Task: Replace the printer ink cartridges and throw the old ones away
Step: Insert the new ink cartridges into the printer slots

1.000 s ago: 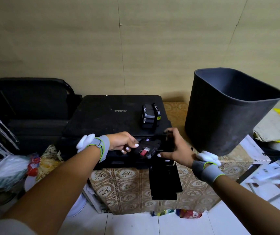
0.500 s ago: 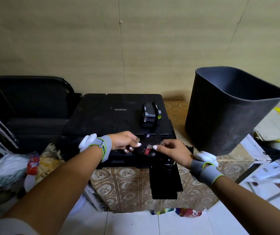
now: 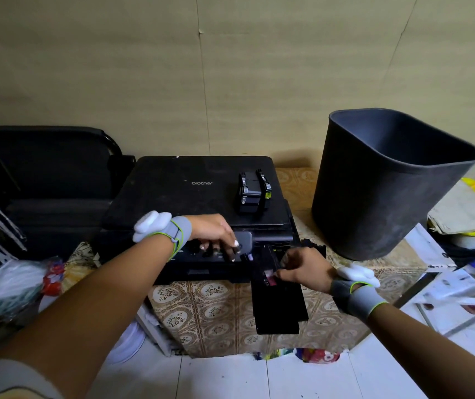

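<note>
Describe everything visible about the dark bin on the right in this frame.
The bin is a dark grey, matte container that looks like plastic, with a rounded-rectangular mouth and a slightly thickened rim. It stands upright to the right of the printer, on the patterned cloth that covers the stand. Its walls look scuffed and dusty. The visible part of the inside shows nothing; the bottom is out of sight. Neither hand touches it; the right hand is nearest, down at its lower left.

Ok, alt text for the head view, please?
A person's right hand grips a magenta-labelled cartridge at the open front bay of a black printer, while the left hand rests on its front panel. Spare cartridges stand on top; a dark bin stands right.
</note>
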Motion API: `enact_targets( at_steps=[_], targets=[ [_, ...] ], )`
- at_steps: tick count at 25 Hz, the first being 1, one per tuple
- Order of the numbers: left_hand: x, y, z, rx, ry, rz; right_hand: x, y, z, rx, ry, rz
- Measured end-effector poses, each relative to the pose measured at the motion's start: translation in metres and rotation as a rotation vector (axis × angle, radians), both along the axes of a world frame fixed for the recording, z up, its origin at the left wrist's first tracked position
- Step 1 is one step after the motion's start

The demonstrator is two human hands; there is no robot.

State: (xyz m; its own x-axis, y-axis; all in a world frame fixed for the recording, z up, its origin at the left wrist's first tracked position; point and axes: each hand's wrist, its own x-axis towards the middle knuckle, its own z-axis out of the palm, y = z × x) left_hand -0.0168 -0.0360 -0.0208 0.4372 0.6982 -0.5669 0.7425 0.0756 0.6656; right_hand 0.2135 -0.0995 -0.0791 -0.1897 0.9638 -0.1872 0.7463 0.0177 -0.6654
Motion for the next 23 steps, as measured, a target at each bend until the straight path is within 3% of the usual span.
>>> enact_targets(
  at_steps=[5,9,13,16,23],
  targets=[
    [0.001,0.014,0.018,0.391,-0.176,0.167,0.011,-0.004,-0.005,-0.032,-0.269,0.019],
    [0.002,0.022,0.005,0.762,-0.063,0.378,0.007,-0.005,-0.006,-0.022,-0.344,-0.009],
    [0.003,0.027,-0.012,0.796,0.130,0.302,-0.001,-0.001,-0.010,0.005,-0.368,-0.045],
    [0.004,0.026,-0.027,0.637,0.327,0.196,-0.011,0.001,-0.014,0.016,-0.382,-0.071],
    [-0.003,0.030,-0.039,0.533,0.357,0.138,-0.033,-0.007,-0.037,0.002,-0.419,-0.103]
  ],
)
